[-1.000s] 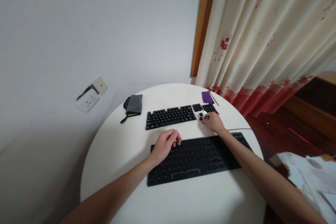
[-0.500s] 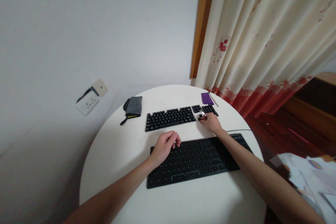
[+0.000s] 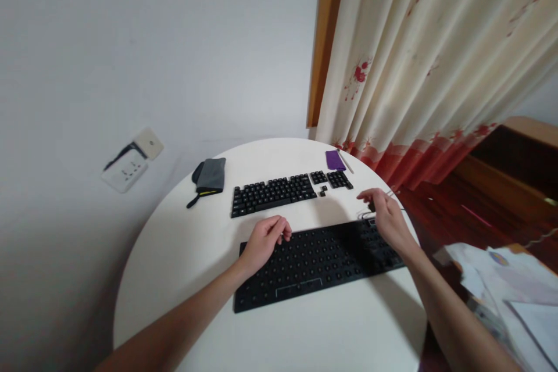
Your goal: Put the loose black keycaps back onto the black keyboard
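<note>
A black keyboard base (image 3: 305, 261) with its keycaps off lies at the front of the round white table. My left hand (image 3: 265, 241) rests over its upper left part, fingers curled together; whatever is inside them, if anything, is hidden. Above the base's right end is my right hand (image 3: 387, 218), its fingers closed on a small black keycap (image 3: 371, 206). Thin wires show beside that hand, partly hidden. Behind the base, black keycaps (image 3: 272, 195) sit in rows, with a separate number-pad block (image 3: 339, 179) to the right. Two loose keycaps (image 3: 323, 191) lie between.
A grey pouch (image 3: 211, 175) with a black strap lies at the table's back left. At the back right are a purple cloth (image 3: 335, 160) and a thin stick (image 3: 346, 161). Papers (image 3: 501, 279) are piled low on the right, past the table edge (image 3: 412, 232).
My right hand has moved right and nearer, away from the loose keycaps to above the base's right end. The left hand stays on the base. The view has shifted slightly.
</note>
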`<action>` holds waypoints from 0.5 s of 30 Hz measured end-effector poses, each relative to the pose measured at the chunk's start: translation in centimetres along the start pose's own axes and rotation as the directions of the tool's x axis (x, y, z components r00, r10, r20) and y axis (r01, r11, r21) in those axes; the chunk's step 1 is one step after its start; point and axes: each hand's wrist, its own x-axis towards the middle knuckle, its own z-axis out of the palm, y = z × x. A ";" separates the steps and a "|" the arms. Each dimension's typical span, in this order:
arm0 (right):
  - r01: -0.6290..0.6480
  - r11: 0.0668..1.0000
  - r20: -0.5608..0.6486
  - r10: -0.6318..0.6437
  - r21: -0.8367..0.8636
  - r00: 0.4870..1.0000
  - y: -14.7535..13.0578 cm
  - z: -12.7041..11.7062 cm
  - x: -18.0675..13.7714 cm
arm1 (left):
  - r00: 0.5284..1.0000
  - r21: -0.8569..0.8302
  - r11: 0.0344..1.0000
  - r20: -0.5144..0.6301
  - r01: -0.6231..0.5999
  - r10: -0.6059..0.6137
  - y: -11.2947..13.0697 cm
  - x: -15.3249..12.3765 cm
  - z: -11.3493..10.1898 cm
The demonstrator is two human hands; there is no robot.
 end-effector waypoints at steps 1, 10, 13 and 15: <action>-0.018 1.000 -0.003 0.018 -0.008 1.000 0.0 -0.9 -1.4 | 1.000 0.012 1.000 0.001 -0.002 0.002 0.0 0.0 0.0; -0.269 0.962 0.084 0.266 0.037 0.960 3.2 -3.8 -9.5 | 1.000 0.084 0.996 0.009 -0.012 0.011 -0.1 0.2 0.0; -0.282 0.958 0.125 0.275 0.048 0.953 4.3 -3.4 -10.0 | 1.000 0.087 0.996 0.005 -0.014 0.014 0.0 0.2 0.1; -0.284 0.957 0.145 0.274 0.053 0.951 4.6 -3.1 -10.0 | 1.000 0.095 0.995 0.004 -0.016 0.016 0.0 0.2 0.1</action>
